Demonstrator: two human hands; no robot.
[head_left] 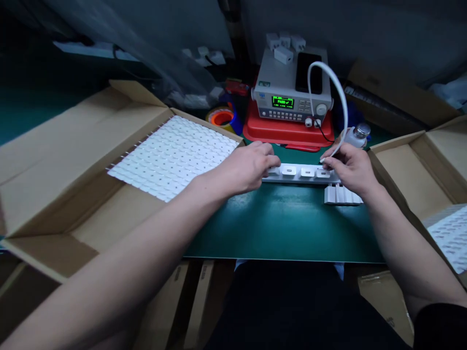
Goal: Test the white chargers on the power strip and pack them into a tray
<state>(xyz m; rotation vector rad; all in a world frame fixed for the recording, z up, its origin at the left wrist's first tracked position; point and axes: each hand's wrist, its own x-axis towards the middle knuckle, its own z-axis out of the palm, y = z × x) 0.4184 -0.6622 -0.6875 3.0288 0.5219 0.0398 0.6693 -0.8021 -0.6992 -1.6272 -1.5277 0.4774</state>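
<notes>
My left hand (248, 167) curves over the left end of a metal strip (301, 179) holding a row of white USB power adapters (307, 172), and its fingers hide the end of the row. My right hand (350, 167) is at the right end of the row and pinches a white cable (341, 97) near its plug. That cable loops up towards a bench tester (292, 92), whose green display reads PASS.
A white moulded sheet of adapters (171, 158) lies in an open cardboard box at left, with another box at right. White ribbed pieces (343, 195) and a white bottle (357, 136) stand near my right hand on a green mat (280, 223). A red tray (288, 133) sits under the tester.
</notes>
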